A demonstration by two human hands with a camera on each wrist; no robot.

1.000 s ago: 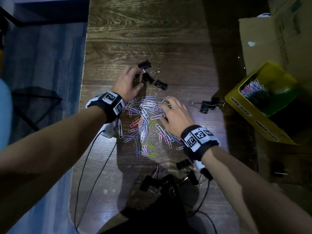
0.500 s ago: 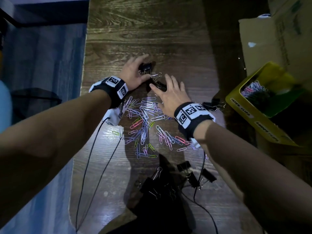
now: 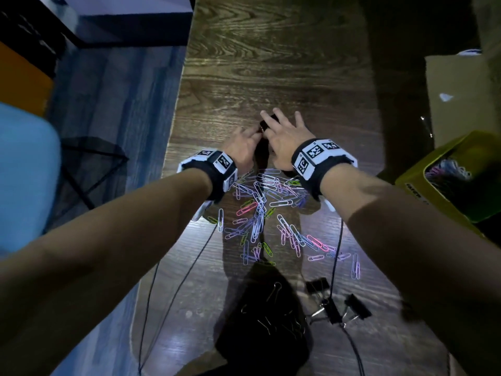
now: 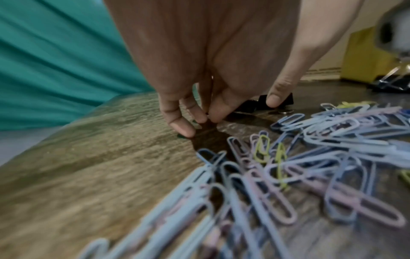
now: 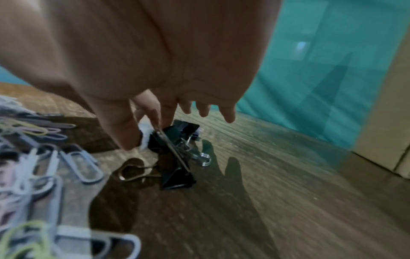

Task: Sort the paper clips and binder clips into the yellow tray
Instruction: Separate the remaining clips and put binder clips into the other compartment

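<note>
Whereas a second ago your right hand lay on the paper clips and only your left hand reached the far binder clips, both hands have now closed in on that small black cluster beyond the pile. This suggests the binder clips go next, gathered two-handed, while the paper clips wait.

Grip: in the right wrist view, your index finger and thumb pinch a wire handle of one binder clip, the other fingers spread and free. In the left wrist view, your left fingertips press together on the table beside a binder clip; whether they hold anything you cannot tell, as the spot is shadowed.

Location: the tray stands at the right table edge, well apart from both hands, already holding some paper clips. More binder clips lie near you, below the pile.

View differences: the head view hides the pinch behind the backs of your hands; only the right wrist view shows it. The left wrist view alone shows one more binder clip lying in front of the tray. Only the head view shows the tray's contents and the near cluster.
</note>
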